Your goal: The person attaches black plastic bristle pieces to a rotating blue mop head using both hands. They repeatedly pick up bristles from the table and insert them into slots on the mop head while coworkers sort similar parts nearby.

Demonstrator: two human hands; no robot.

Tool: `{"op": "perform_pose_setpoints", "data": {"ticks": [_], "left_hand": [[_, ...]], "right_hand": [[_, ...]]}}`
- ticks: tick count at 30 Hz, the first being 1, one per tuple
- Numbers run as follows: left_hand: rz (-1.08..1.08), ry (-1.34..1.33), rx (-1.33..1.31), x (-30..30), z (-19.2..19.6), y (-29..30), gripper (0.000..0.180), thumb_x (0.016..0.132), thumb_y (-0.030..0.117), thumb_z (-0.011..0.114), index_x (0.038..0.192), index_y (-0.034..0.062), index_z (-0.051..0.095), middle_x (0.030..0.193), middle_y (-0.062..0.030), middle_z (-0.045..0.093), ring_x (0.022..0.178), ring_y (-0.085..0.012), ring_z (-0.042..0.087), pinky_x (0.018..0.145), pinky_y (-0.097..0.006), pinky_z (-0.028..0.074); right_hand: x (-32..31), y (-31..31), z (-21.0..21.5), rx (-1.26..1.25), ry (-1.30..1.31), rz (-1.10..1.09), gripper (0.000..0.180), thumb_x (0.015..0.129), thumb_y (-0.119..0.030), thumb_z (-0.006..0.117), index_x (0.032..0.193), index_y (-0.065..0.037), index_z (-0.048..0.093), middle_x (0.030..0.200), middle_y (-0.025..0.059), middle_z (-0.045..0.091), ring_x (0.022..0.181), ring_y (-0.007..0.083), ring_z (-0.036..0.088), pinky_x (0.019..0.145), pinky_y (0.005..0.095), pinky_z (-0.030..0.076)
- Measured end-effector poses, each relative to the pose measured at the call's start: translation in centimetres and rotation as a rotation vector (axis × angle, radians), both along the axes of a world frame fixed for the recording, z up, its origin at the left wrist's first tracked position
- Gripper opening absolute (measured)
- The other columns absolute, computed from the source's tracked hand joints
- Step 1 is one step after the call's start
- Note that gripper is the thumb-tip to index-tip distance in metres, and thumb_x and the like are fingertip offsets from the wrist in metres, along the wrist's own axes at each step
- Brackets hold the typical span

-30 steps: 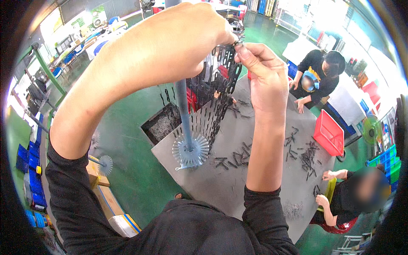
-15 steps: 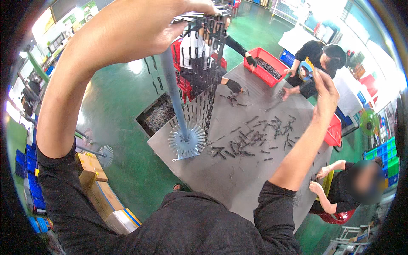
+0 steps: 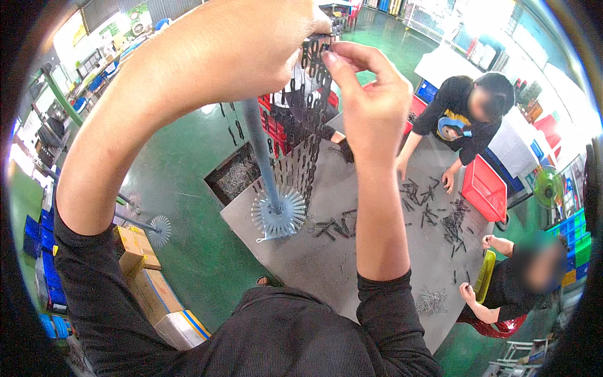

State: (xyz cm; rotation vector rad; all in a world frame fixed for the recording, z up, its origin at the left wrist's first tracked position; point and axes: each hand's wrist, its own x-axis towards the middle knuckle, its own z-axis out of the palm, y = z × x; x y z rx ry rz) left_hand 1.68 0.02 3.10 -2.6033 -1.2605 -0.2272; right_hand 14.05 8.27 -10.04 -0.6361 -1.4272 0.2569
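Note:
In front of me stands a blue-grey pole rack (image 3: 267, 151) with a slotted round base (image 3: 279, 212). Strands of black oval links (image 3: 312, 119) hang from its top. My left hand (image 3: 282, 41) is up at the top of the rack, its wrist bent to the right. Its fingers are curled and mostly hidden, so what they grip does not show. Close beside it, my right hand (image 3: 374, 81) is raised, with thumb and forefinger pinched on a black link at the upper end of the strands.
Loose black pieces (image 3: 427, 201) lie on the grey table (image 3: 326, 270). A dark bin (image 3: 232, 173) adjoins its left edge, a red basket (image 3: 483, 188) its right. Co-workers sit or stand far right (image 3: 465, 119) and near right (image 3: 502, 276); another is partly hidden behind the rack. Cardboard boxes (image 3: 151, 289) stand left.
My right hand has swung left from over the table's right side to the hanging strands. My left hand has shifted slightly right. The far-right co-worker's hands have moved from the filled red basket onto the table.

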Motion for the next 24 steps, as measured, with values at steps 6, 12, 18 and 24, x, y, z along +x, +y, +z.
{"op": "perform_pose_setpoints", "data": {"ticks": [6, 12, 18, 24], "left_hand": [[0.114, -0.077, -0.03, 0.2, 0.1, -0.9, 0.027, 0.071, -0.008, 0.049, 0.096, -0.0096, 0.059, 0.081, -0.0233, 0.061, 0.077, -0.0344, 0.062, 0.071, -0.039, 0.049], [0.041, -0.04, -0.081, 0.1, 0.6, -1.3, 0.027, 0.071, -0.009, 0.05, 0.097, -0.0097, 0.057, 0.08, -0.0224, 0.061, 0.074, -0.0339, 0.062, 0.068, -0.039, 0.05], [0.1, -0.025, -0.042, -0.1, 0.2, -1.7, 0.03, 0.073, -0.006, 0.05, 0.103, -0.0081, 0.057, 0.081, -0.0216, 0.062, 0.075, -0.0349, 0.062, 0.067, -0.039, 0.05], [0.004, -0.071, 0.027, -2.8, -0.8, 0.0, 0.041, 0.074, -0.004, 0.05, 0.115, -0.0043, 0.056, 0.093, -0.0223, 0.063, 0.082, -0.0345, 0.062, 0.074, -0.04, 0.049]], "right_hand": [[-1.6, 0.1, 0.2, -0.06, 0.166, 0.159, 0.008, 0.076, -0.008, 0.067, 0.08, -0.001, 0.069, 0.07, 0.0061, 0.065, 0.063, 0.0147, 0.058, 0.063, 0.0273, 0.045], [1.3, 0.9, 0.5, -0.209, 0.238, 0.664, 0.009, 0.076, -0.005, 0.07, 0.083, 0.001, 0.069, 0.074, 0.0023, 0.064, 0.068, 0.008, 0.056, 0.067, 0.0202, 0.043], [6.3, 2.5, -1.5, -0.322, 0.348, 0.855, 0.016, 0.082, -0.007, 0.066, 0.094, 0.002, 0.065, 0.085, 0.0057, 0.062, 0.081, 0.0128, 0.056, 0.075, 0.0248, 0.042], [14.8, 4.8, -1.8, -0.502, 0.102, 0.088, 0.021, 0.077, -0.013, 0.073, 0.093, 0.001, 0.07, 0.084, 0.0037, 0.067, 0.08, 0.0088, 0.057, 0.078, 0.0232, 0.042]]}}
